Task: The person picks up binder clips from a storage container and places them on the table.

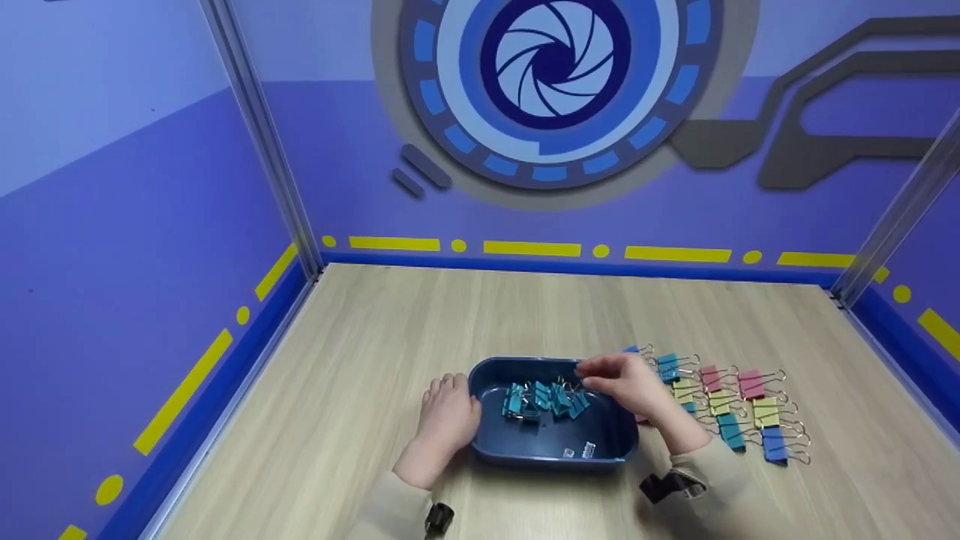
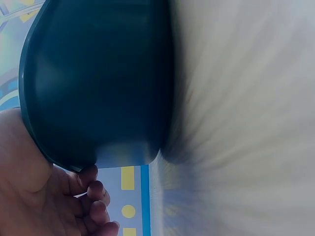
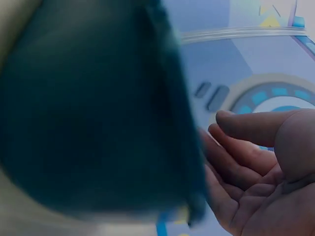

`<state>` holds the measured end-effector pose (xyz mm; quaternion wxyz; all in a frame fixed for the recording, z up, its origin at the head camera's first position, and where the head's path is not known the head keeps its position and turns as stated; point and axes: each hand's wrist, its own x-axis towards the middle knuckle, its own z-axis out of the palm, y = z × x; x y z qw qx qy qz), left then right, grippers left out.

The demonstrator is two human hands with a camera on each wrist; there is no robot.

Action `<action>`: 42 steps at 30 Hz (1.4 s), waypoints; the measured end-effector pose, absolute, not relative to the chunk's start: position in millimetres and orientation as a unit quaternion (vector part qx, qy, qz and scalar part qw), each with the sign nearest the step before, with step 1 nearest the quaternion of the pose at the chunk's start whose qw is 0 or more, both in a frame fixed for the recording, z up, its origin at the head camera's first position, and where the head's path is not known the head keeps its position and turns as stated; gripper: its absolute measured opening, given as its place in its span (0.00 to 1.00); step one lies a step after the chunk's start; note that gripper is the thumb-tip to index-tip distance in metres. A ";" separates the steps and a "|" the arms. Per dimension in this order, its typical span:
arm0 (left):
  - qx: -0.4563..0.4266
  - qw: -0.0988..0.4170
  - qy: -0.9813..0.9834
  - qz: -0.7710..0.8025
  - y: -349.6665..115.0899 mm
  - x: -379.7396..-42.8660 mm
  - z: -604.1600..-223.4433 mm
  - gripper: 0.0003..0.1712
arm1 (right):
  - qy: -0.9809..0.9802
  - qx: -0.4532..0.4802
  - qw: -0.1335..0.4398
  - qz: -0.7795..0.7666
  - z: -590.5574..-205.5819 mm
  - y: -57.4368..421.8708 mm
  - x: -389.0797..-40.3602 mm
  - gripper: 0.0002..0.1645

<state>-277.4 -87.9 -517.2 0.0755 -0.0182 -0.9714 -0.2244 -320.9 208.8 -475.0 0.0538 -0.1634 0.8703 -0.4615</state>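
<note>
A dark blue plastic box [image 1: 555, 459] stands on the table, with several teal binder clips [image 1: 559, 400] heaped inside. At its left end is my left hand [image 1: 450, 412]; the left wrist view shows this hand [image 2: 59, 196] touching the rim with fingers loosely bent. My right hand [image 1: 624, 382] reaches over the right rim, close to the clips. In the right wrist view its thumb and fingers [image 3: 241, 169] are apart, and nothing shows between them. Part of the box's right rim is hidden behind this hand.
To the right of the box lie rows of binder clips in pink, yellow, teal and blue [image 1: 775, 444], some partly behind my right hand and forearm. Two small clear pieces [image 1: 588, 450] are on the box floor. Printed panels [image 1: 480, 217] wall in the wooden table [image 1: 360, 337].
</note>
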 end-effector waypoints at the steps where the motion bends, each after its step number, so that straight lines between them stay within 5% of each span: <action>1: -0.018 0.076 -0.971 -0.224 -87.6 -277.1 -517.3 0.20 | 0.869 -0.167 0.056 -0.462 -476.6 205.7 -322.4 0.13; 30: -0.025 0.080 -0.970 -0.226 -88.4 -278.3 -517.3 0.21 | 0.895 -0.269 0.069 -0.348 -489.8 165.7 -338.6 0.10; 42: -0.017 0.077 -0.971 -0.228 -87.6 -277.4 -517.2 0.20 | 0.862 -0.212 0.071 -0.455 -494.9 182.3 -339.7 0.05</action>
